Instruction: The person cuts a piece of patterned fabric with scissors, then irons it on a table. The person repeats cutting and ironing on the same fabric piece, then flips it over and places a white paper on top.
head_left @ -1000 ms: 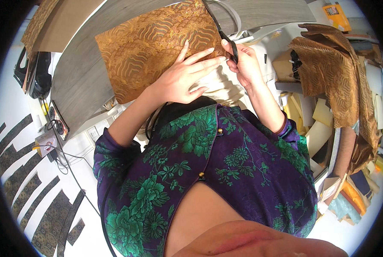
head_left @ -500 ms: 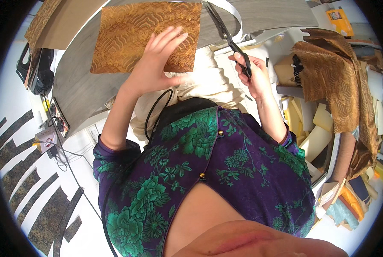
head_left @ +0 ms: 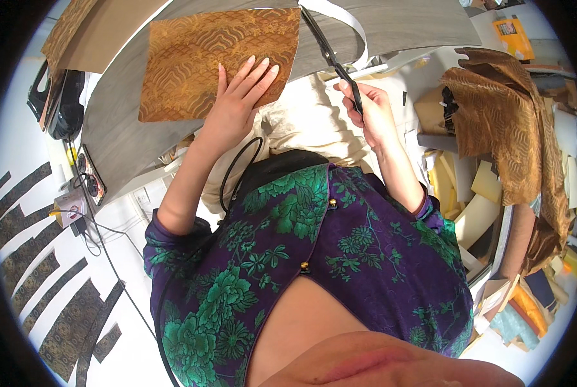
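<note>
My left hand [head_left: 235,103] lies flat on a golden-brown piece of wave-patterned brocade [head_left: 188,68], fingers stretched out near its lower right part. My right hand [head_left: 374,113] grips the handles of black scissors [head_left: 324,46]. Their blades point up and away along the brocade's right edge, with the tips by its upper right corner. The blades look close together; whether any cloth lies between them I cannot make out. Beneath the brocade is a grey wood-grain table [head_left: 117,122], and the cloth's lower right corner reaches past the table's near edge.
A white curved strip [head_left: 359,39] lies right of the scissors. Brown patterned cloth [head_left: 495,122] drapes over cluttered shelving at the right. Dark patterned cut pieces [head_left: 72,329] lie at lower left. A phone [head_left: 93,177] sits at the table's left edge, near cables.
My left hand has settled flatter onto the brocade, and the cloth has shifted slightly nearer. The scissors have moved a little left, their handles drawn closer together.
</note>
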Demonstrator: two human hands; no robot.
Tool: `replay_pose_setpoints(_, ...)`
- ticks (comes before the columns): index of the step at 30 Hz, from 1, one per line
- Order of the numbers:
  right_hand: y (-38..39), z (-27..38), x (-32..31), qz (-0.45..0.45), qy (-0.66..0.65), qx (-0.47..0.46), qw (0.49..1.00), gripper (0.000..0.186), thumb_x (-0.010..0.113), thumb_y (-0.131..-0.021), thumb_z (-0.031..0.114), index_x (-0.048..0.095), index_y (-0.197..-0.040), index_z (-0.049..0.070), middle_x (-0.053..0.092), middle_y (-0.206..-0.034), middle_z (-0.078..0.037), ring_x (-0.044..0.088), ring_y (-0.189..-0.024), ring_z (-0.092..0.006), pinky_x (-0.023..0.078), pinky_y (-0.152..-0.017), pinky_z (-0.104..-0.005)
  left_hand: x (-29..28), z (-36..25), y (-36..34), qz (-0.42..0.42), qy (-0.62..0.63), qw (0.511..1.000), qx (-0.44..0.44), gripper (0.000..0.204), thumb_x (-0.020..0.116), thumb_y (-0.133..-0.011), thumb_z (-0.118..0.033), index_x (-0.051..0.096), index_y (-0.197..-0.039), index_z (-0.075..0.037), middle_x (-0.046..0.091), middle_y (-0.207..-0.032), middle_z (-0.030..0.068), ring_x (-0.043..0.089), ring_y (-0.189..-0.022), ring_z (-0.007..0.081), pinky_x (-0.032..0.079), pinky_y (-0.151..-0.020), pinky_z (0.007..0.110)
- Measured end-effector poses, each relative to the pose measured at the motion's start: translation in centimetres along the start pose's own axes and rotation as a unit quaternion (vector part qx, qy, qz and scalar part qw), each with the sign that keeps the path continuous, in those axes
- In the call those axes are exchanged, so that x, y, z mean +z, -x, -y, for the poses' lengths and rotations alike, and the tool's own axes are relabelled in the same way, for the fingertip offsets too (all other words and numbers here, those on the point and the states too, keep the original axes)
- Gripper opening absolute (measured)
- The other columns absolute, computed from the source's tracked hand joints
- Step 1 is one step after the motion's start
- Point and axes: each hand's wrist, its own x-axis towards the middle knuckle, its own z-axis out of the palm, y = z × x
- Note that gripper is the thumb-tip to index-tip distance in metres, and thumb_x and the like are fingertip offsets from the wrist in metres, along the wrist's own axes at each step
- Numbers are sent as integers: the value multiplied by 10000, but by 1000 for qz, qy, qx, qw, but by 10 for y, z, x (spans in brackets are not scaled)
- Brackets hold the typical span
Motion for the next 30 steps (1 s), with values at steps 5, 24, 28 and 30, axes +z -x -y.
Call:
replay_pose_setpoints(5, -9, 4, 4, 27, -22, 0, 999, 373, 758, -955, 315, 723, -1096, -28, 501, -664, 74, 340, -479, -1, 181, -428, -209, 0, -1, 1, -3, 3, 1000, 0, 728, 547, -896, 48, 404, -1582, -153, 385, -1630, 82, 296, -1540, 310, 81, -1242, 657)
replay_pose_setpoints(24, -15, 18, -4, -41, 43, -158, 986, 240, 823, -909, 230, 738, -944, 9, 594, -655, 76, 478, -534, -5, 322, -480, -186, -10, 10, 13, 12, -20, 1000, 21, 551, 589, -966, -91, 521, -1507, -169, 473, -1570, 82, 336, -1522, 303, 78, -1234, 674)
replay_pose_setpoints(28, -48, 52, -6, -203, 338, -338, 855, 495, 913, -777, 411, 707, -968, 4, 722, -754, -29, 672, -663, -107, 531, -635, -267, -39, 14, 16, 31, 23, 999, 8, 456, 685, -948, -304, 659, -1372, -138, 535, -1520, 87, 369, -1506, 300, 89, -1233, 668)
replay_pose_setpoints(30, -79, 58, -12, -269, 443, -399, 757, 576, 908, -739, 496, 695, -972, 14, 726, -750, -78, 730, -691, -206, 578, -693, -346, -44, 21, 17, 30, 43, 999, -9, 494, 738, -898, -408, 708, -1288, -106, 572, -1469, 102, 408, -1478, 304, 132, -1228, 659)
